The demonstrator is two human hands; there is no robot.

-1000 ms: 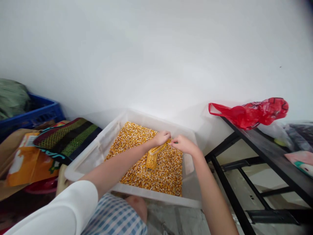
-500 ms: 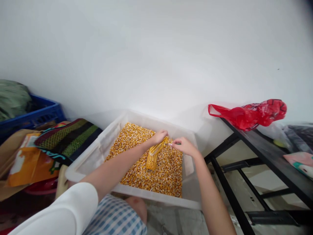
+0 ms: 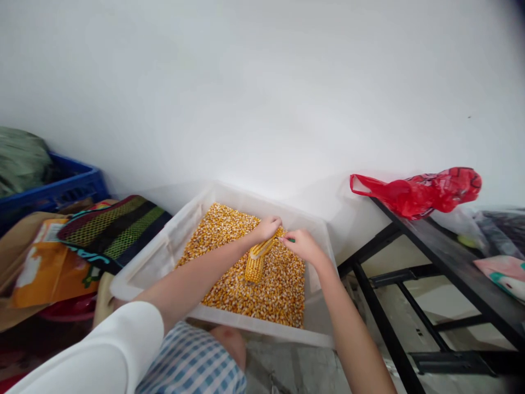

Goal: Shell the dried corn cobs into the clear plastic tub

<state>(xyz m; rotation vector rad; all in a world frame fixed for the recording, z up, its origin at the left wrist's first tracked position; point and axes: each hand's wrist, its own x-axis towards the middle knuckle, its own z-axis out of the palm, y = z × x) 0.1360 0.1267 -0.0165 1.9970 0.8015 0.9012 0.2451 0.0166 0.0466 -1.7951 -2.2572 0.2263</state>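
Head view: one white plastic tub contains loose corn kernels and two ears. Within the tub, the left hand grips one, the held ear, covering its far end; the resting ear is partly overlapped. The right hand pinches a small item, partly green, indistinct.

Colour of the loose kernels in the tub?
Corn kernels: mixed golden yellow and whitish; head view.

Yellow corn cob, pale-striped, slanting over loose kernels
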